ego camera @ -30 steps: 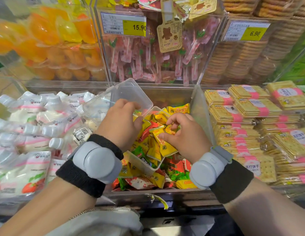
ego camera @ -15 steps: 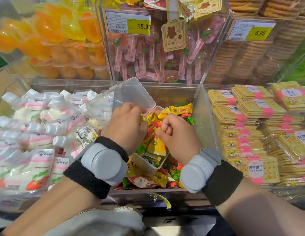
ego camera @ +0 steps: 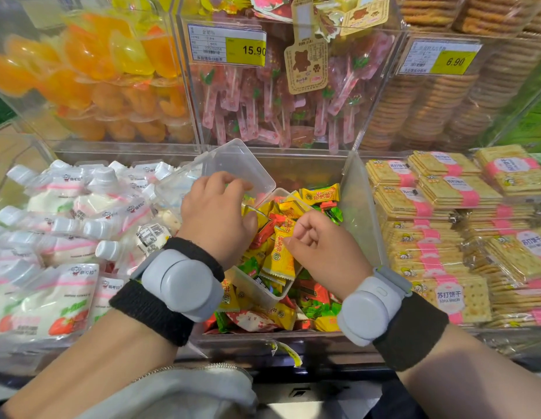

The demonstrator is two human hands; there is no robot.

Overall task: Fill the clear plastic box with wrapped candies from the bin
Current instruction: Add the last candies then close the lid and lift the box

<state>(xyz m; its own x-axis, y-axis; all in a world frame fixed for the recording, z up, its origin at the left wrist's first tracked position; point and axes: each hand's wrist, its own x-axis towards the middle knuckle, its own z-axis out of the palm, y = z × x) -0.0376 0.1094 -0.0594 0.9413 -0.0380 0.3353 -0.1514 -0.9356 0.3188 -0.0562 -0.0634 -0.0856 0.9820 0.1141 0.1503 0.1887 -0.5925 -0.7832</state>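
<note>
A clear plastic box [ego camera: 257,287] hangs tilted over the candy bin [ego camera: 358,204], with its hinged lid [ego camera: 242,164] standing open behind. My left hand [ego camera: 216,216] grips the box at its left rim. Yellow, red and green wrapped candies [ego camera: 279,255] heap up inside it. Over the box's right side, my right hand [ego camera: 319,247] has its fingers curled, the fingertips pressing on the yellow wrappers. More wrapped candies [ego camera: 311,306] lie loose in the bin beneath and beside the box.
White pouch drinks [ego camera: 66,225] fill the compartment to the left. Stacked cracker packs [ego camera: 462,237] fill the one to the right. Behind stand clear bins of orange jelly cups [ego camera: 96,80], pink lollipops [ego camera: 278,110] and round biscuits [ego camera: 429,110].
My right hand moved left over the box from the bin and pushed yellow candies into it. The left hand and box stayed nearly in place.
</note>
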